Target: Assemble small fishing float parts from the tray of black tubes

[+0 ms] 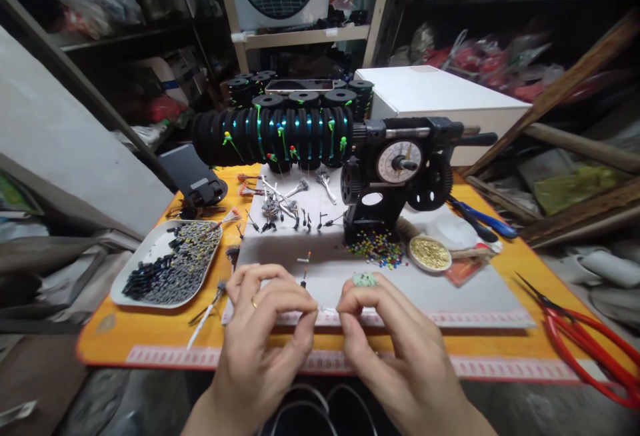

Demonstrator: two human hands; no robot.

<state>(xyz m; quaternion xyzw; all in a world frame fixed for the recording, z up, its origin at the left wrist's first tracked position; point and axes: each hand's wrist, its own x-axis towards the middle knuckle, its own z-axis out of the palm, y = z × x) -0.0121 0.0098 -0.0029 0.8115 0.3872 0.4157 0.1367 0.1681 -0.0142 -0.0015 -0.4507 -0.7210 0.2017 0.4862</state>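
Left hand (270, 309): I'm pinching something too fine to identify.
Right hand (385, 323): pinching likewise, just right of my left hand.
Float piece (304, 269): lying upright-axis just beyond my left hand.

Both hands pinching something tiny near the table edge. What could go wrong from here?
1. Whatever the left hand and right hand pinch is too small to see; if dropped, it could fall off the table's front edge.
2. The loose colored beads could scatter if a hand brushes them.
3. The red scissors overhang the right edge.
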